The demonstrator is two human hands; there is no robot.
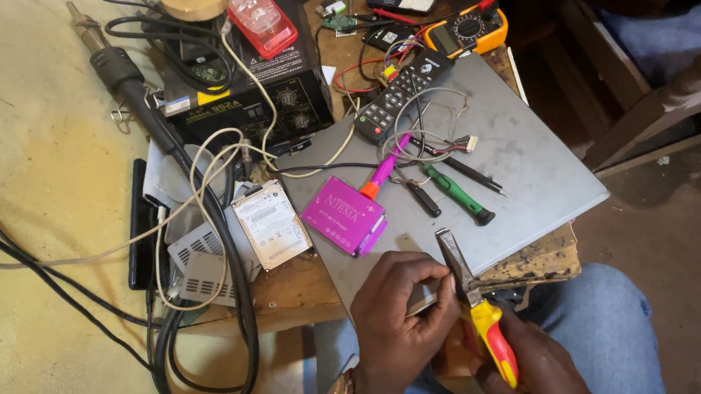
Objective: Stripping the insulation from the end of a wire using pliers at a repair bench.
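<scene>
My right hand [550, 388] grips pliers [477, 303] with red and yellow handles, their dark jaws pointing up and left over the near edge of a closed grey laptop [525, 167]. My left hand [399, 313] is curled beside the jaws, its fingertips pinched against them; whatever small part it holds is hidden. A purple flat box [344, 215] lies on the laptop just beyond my left hand. A green-handled screwdriver [458, 194], a pink-handled tool [383, 170] and a black-handled tool [421, 198] lie further up the lid.
A bare hard drive [271, 224] sits left of the purple box. A black remote [399, 95], a yellow multimeter [468, 30], a black station box [258, 85] with a red case on top, a hot-air wand [118, 72] and tangled cables crowd the small wooden table [299, 282]. A wooden chair stands top right.
</scene>
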